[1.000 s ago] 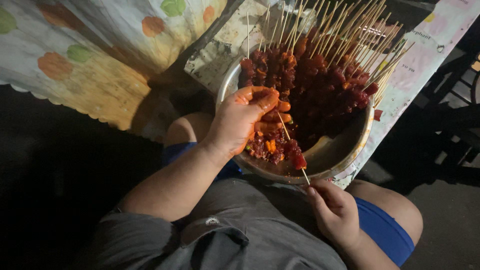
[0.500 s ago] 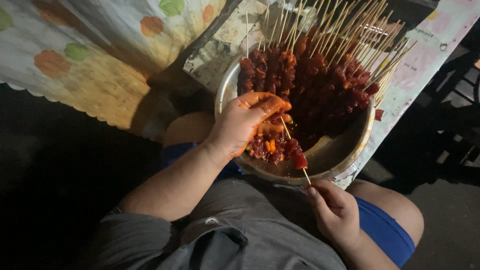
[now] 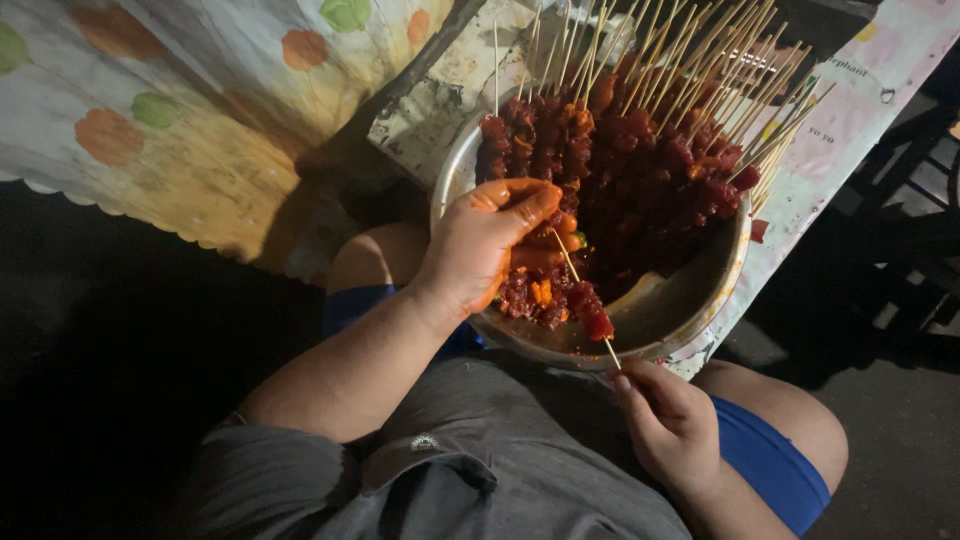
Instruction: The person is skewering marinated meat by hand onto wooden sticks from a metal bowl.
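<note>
A cloth [image 3: 170, 130] with orange and green spots fills the upper left of the frame. A patterned table cover [image 3: 860, 110] runs down the upper right edge. Grey shirt [image 3: 470, 480] and blue shorts [image 3: 770, 470] lie along the bottom.

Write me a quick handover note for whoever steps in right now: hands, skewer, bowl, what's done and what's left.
Left hand: in the metal bowl, fingers on the loose marinated meat pieces at the near rim.
Right hand: pinching the lower end of one wooden skewer, which slants up into the bowl with a red chunk of meat threaded on it.
Done: a large pile of filled skewers lies across the far side of the bowl, sticks fanned outward.
Left: the skewer in hand is only partly loaded; loose meat remains in the bowl.
</note>
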